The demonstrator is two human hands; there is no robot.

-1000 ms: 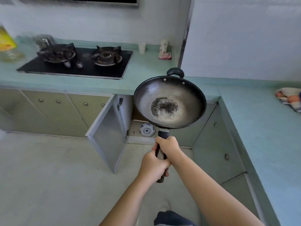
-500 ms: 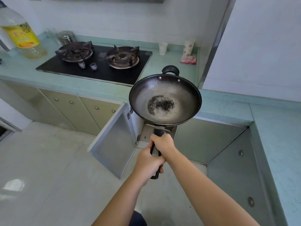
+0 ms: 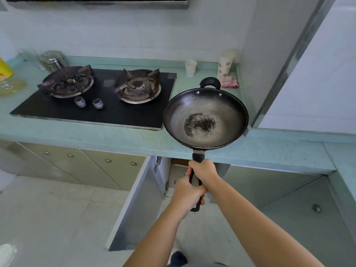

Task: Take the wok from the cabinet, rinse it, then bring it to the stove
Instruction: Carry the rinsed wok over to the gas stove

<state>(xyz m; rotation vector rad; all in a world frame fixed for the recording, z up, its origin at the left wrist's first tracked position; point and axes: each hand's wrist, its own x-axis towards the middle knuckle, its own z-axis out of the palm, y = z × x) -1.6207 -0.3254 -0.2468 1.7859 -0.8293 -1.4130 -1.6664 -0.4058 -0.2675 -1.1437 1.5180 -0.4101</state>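
Observation:
A dark wok with a blackened patch in its bottom hangs level over the countertop's front edge, just right of the stove. Both hands grip its long black handle: my right hand higher up near the pan, my left hand lower, by the handle's end. A small loop handle sits on the wok's far rim. The black two-burner stove lies on the counter to the left. Below the wok a cabinet door stands open.
The teal countertop runs left to right and turns toward me at the right. A paper cup, a patterned cup and a pink cloth sit behind the wok. A glass jar and a yellow bottle stand at the left.
The wok has risen from in front of the open cabinet to above the counter edge, still held by both hands. My view has come closer to the stove.

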